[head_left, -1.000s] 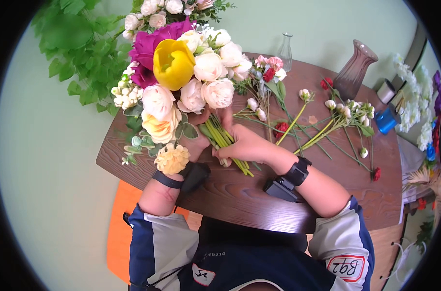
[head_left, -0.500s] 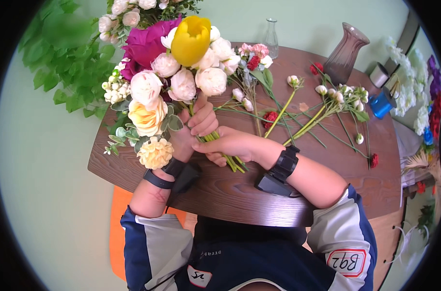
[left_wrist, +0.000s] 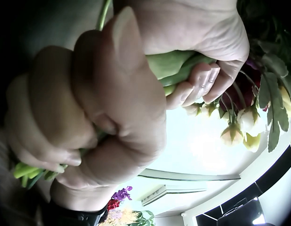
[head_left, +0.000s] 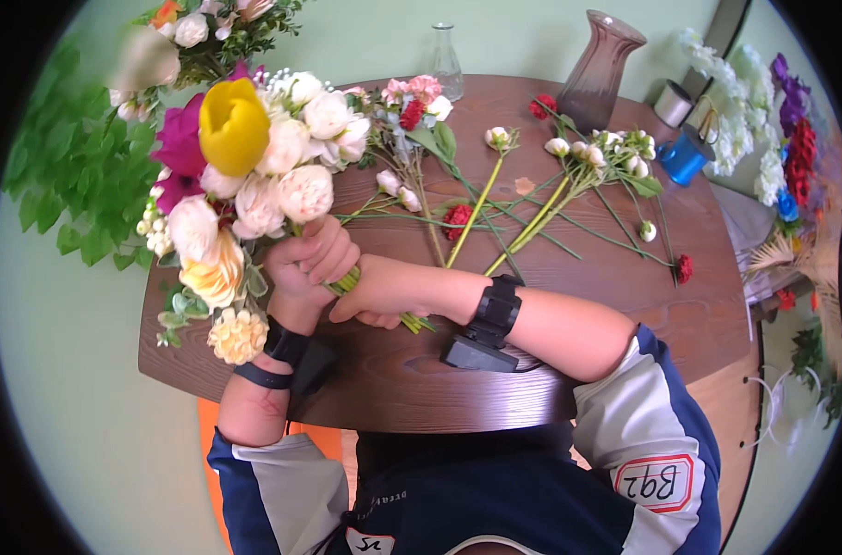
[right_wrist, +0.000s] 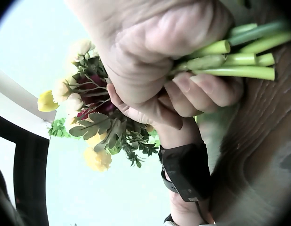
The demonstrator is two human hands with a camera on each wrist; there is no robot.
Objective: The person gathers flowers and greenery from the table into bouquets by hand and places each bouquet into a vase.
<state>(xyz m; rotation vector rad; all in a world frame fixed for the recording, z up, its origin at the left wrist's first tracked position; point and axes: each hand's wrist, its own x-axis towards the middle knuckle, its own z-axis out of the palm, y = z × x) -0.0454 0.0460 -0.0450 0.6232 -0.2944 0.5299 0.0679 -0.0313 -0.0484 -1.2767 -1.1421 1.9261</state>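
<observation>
My left hand (head_left: 312, 259) grips the stems of a big bouquet just under its blooms. Lower down, my right hand (head_left: 384, 289) is wrapped around the same green stems (right_wrist: 239, 66), whose cut ends poke out below its fingers in the right wrist view. The bouquet has a yellow tulip (head_left: 233, 127), a large magenta flower (head_left: 180, 139), pale pink and white roses (head_left: 305, 192), a peach rose (head_left: 215, 268) and a cream pompom-like flower (head_left: 238, 335). Grey-green leaves (right_wrist: 96, 126) hang at its side. Both hands sit close together, above the front of the table.
On the brown table (head_left: 439, 388) lie loose stems with white buds (head_left: 592, 155), red carnations (head_left: 458, 220) and pink flowers (head_left: 425, 89). A clear glass bottle (head_left: 446, 65), a mauve glass vase (head_left: 595, 74), a silver can (head_left: 673, 104) and a blue cup (head_left: 687, 157) stand behind.
The bouquet and both hands have shifted left in the head view, which has itself moved somewhat. My left hand now shows its fingers closed around the stems above my right hand.
</observation>
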